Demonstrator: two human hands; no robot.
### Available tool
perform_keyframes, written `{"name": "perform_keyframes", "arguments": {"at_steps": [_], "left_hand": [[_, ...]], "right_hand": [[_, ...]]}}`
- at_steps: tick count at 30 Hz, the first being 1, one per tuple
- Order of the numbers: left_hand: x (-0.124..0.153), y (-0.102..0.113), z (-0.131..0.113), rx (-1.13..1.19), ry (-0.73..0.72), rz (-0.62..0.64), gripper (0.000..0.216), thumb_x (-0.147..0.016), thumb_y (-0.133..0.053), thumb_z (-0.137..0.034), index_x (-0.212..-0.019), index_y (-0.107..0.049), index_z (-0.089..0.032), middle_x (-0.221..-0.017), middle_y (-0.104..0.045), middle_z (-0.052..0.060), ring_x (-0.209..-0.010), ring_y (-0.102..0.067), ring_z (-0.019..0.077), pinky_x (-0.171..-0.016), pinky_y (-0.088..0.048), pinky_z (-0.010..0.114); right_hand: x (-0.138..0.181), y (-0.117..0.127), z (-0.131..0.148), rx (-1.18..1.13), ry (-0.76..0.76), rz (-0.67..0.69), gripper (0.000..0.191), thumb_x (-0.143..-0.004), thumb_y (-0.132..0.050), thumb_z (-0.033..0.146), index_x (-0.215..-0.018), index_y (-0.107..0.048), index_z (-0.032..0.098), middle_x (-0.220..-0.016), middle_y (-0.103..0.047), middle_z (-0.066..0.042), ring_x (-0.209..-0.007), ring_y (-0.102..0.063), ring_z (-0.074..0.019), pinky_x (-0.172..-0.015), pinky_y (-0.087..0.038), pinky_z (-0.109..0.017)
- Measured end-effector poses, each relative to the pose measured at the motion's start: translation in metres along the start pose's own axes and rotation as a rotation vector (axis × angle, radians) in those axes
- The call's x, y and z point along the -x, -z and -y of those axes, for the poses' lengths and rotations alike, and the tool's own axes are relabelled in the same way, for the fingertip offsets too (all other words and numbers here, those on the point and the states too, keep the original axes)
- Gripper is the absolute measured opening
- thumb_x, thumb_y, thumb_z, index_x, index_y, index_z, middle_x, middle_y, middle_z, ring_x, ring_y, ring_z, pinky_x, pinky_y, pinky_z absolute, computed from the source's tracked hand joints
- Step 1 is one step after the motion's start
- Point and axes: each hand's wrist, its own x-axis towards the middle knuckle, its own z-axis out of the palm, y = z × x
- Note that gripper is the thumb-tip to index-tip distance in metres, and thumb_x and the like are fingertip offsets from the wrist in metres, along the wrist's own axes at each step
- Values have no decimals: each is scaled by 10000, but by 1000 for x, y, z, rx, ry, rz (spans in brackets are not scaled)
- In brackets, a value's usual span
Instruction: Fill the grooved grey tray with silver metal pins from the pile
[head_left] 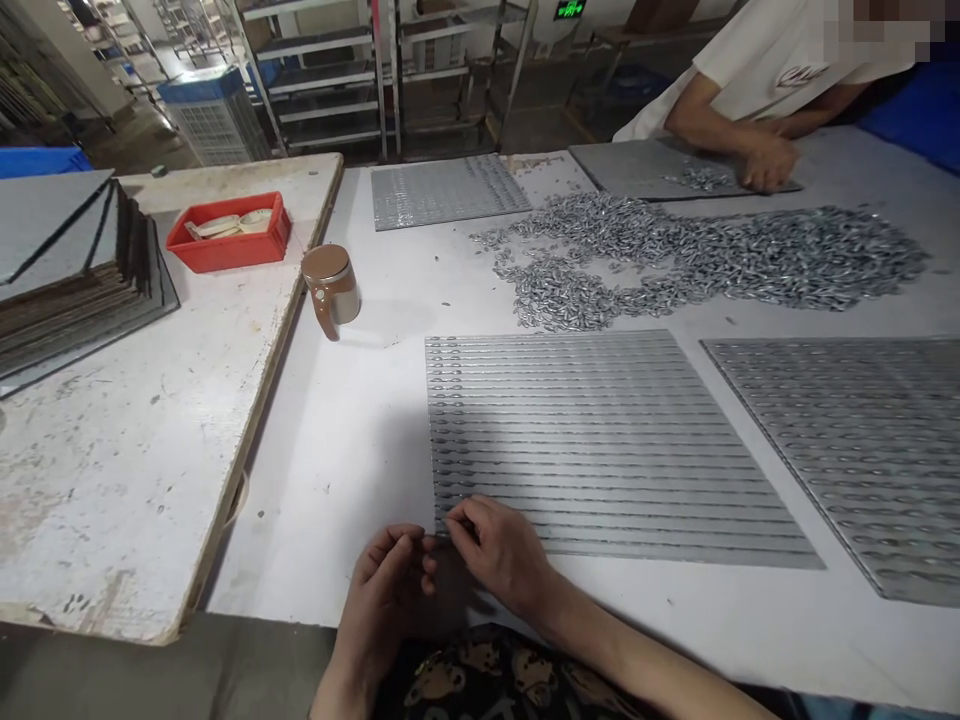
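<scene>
A grey grooved board (600,440) lies flat on the white table, with small shiny metal pieces set in rows along its left edge. My right hand (499,550) rests over the board's lower left corner, thumb and forefinger pinched together. What sits between those fingertips is hidden. Just left of that corner is my left hand (390,575), its fingers curled and thumb against the forefinger; I cannot make out what it holds. Beyond the board spreads a large heap of small silvery metal pieces (787,255).
A second board (862,450) covered with pieces lies at right, another board (450,190) at the back. A brown-handled mug (334,285) stands near a red bin (232,235). Stacked boards (75,290) sit far left. Across the table, a co-worker's hand (772,160) touches a dark board.
</scene>
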Motion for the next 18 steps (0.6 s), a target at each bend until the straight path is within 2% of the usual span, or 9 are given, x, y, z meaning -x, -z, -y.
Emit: {"name": "perform_keyframes", "arguments": {"at_steps": [2, 4, 6, 9, 13, 15, 18], "left_hand": [[2, -3, 0, 35, 6, 12, 286, -799, -782, -349, -968, -722, -126, -931, -736, 110, -762, -653, 151, -643, -502, 236], [4, -7, -1, 102, 33, 39, 310, -830, -750, -369, -1009, -716, -118, -1022, -739, 146, -896, -686, 204, -753, -534, 286], [7, -12, -5, 183, 89, 85, 386, -856, -715, -411, -1106, -697, -117, -1120, -725, 179, -1015, -685, 250, -882, -526, 350], [13, -18, -15, 259, 154, 162, 536, -887, -647, -496, -1280, -630, -132, -1195, -700, 194, -1116, -659, 287, -976, -482, 405], [17, -27, -21, 270, 136, 237, 615, -916, -573, -554, -1385, -568, -156, -1226, -684, 178, -1191, -615, 304, -1023, -437, 426], [16, -32, -16, 250, 148, 269, 638, -914, -557, -582, -1417, -548, -190, -1194, -694, 151, -1172, -621, 300, -1023, -431, 437], [14, -37, -7, 172, 155, 271, 596, -883, -608, -578, -1382, -588, -252, -1215, -682, 115, -1230, -586, 313, -1031, -422, 450]], "right_hand": [[0, 0, 0, 27, 6, -7, 146, -894, -530, 177, -782, -621, 199, -728, -682, -17, -665, -652, -158, -613, -448, -250], [1, 2, 0, 17, 3, -9, 85, -873, -539, 161, -895, -614, 194, -709, -675, -5, -635, -650, -161, -591, -458, -252], [5, 7, 0, -40, 31, -24, 127, -879, -531, 145, -979, -596, 188, -720, -672, -2, -639, -653, -163, -594, -482, -256], [14, 23, 4, -114, 177, -62, 173, -955, -464, 127, -1014, -612, 194, -856, -675, -42, -763, -660, -164, -681, -523, -266], [20, 46, 16, -91, 368, -117, 258, -973, -489, 107, -1177, -628, 182, -993, -652, -81, -916, -616, -184, -824, -522, -308], [19, 51, 22, -52, 439, -80, 264, -960, -510, 100, -1169, -646, 185, -979, -656, -75, -913, -594, -194, -842, -504, -337], [18, 53, 26, 9, 492, 9, 239, -951, -479, 80, -1024, -683, 184, -878, -655, -58, -847, -568, -195, -786, -482, -347]]}}
